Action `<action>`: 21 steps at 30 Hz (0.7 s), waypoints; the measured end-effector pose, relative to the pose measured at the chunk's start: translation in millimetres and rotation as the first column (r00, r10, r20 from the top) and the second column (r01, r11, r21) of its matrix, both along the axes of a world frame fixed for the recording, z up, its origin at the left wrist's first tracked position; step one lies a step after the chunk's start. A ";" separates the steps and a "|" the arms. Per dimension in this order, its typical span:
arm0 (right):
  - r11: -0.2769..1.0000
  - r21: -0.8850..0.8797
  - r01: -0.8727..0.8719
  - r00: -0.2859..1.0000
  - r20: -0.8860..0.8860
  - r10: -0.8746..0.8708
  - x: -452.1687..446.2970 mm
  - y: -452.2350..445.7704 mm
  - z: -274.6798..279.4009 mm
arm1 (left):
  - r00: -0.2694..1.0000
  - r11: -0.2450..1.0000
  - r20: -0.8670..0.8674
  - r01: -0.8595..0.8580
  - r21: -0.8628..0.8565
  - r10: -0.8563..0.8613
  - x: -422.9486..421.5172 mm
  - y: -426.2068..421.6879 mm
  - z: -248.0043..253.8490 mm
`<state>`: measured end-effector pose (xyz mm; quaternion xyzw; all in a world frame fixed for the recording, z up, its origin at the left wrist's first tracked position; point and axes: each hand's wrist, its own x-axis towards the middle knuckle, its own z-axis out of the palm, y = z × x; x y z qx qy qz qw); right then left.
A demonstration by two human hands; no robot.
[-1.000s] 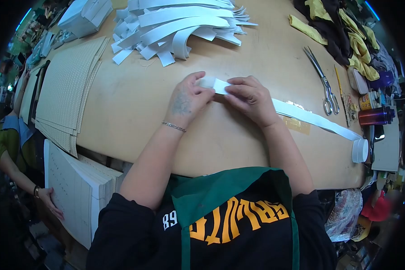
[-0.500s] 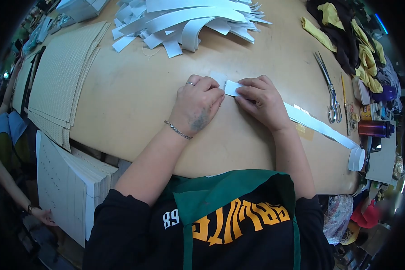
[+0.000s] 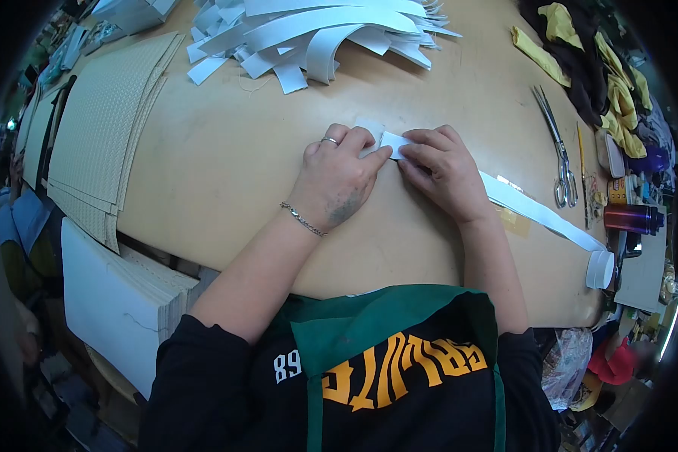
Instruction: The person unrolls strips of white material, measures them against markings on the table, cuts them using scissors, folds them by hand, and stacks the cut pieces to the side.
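A flat white strip shows its end between my two hands, close to the tabletop. My right hand pinches it with thumb and fingers, and the rest runs out beneath that wrist to the right. At the strip's near left corner is the index fingertip of my left hand; its other fingers are curled, and the thumb is mostly hidden. Just beyond the left fingers a pale, thin patch lies on the table. The strip's far stretch leads to a white roll at the right edge.
A heap of cut white strips lies at the back. Textured sheets are stacked on the left, above a thick paper stack. Scissors, a pencil, a purple tumbler and dark-and-yellow cloth are on the right.
My left index finger has reached out to the right, onto the strip's end. The right hand keeps its pinch. On the far left, a person's hand has left the paper stack, whose top sheet now lies differently.
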<state>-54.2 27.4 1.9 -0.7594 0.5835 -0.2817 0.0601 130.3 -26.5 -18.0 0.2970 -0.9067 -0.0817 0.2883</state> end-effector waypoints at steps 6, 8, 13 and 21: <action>0.999 -0.044 0.012 1.000 -0.024 -0.013 3.5 1.8 -0.7 | 1.000 1.000 0.007 -0.008 0.029 0.008 -0.8 0.8 -0.6; 0.998 -0.067 0.016 0.999 -0.030 -0.018 5.4 1.7 -2.1 | 1.000 1.000 0.004 -0.009 0.011 0.009 -0.8 0.3 0.2; 0.996 -0.091 0.001 0.999 -0.033 -0.004 4.7 0.3 -4.4 | 1.000 1.000 -0.003 0.001 -0.012 -0.001 -0.8 0.7 0.8; 0.996 -0.088 -0.021 1.000 -0.005 0.021 1.5 -0.9 -4.9 | 0.957 0.962 -0.102 0.268 -0.058 -0.273 -6.7 -6.5 -7.0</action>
